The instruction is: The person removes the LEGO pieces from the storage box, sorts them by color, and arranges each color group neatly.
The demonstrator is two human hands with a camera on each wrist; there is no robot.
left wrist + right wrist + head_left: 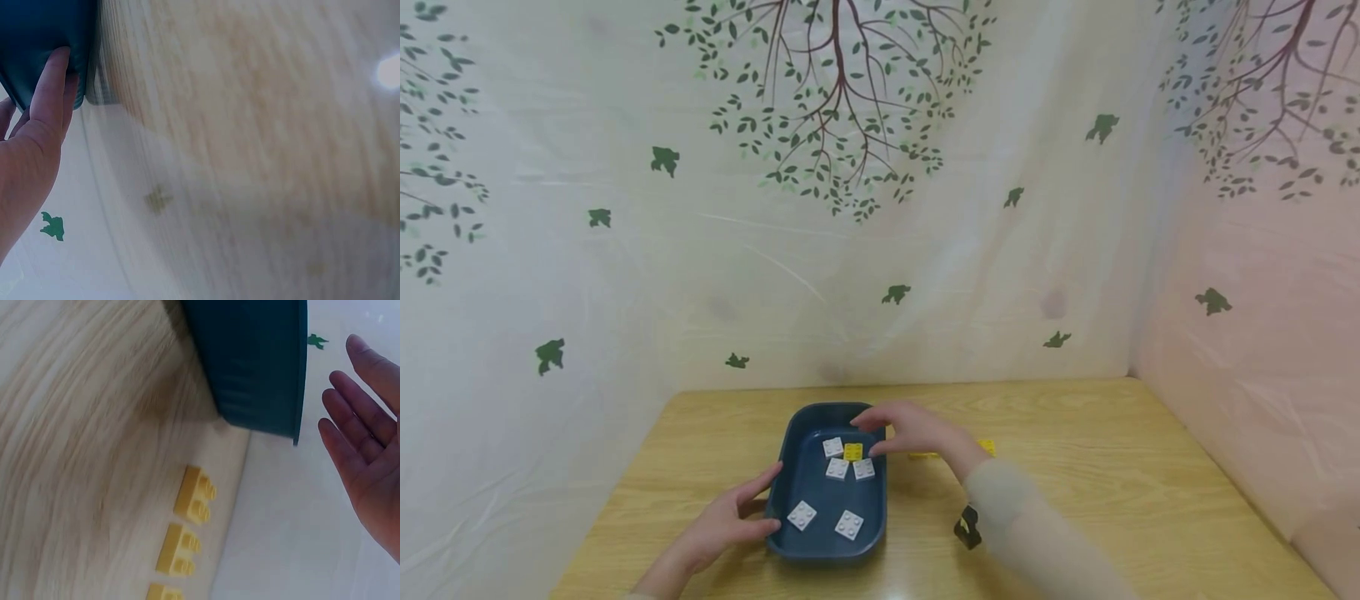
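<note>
Wooden table (1150, 450), pale backdrop (940, 242), printed leafy branches (837, 50), green birds (1103, 127)

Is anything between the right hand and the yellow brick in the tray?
Nothing visible: the right hand hangs over the tray, and the nearby white bricks sit beside the yellow brick, not over it.

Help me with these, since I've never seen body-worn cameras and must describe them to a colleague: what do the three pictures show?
There is no machine here, just a person's bare hands. The wide picture comes from a head camera looking forward and down; the other two come from cameras on the left and right wrists. On the wooden table is a blue tray containing five white bricks and one yellow brick. More yellow bricks lie beside it, plus a small dark object I can't identify. The left hand touches the tray's side. The right hand, above the tray, appears empty.
</note>
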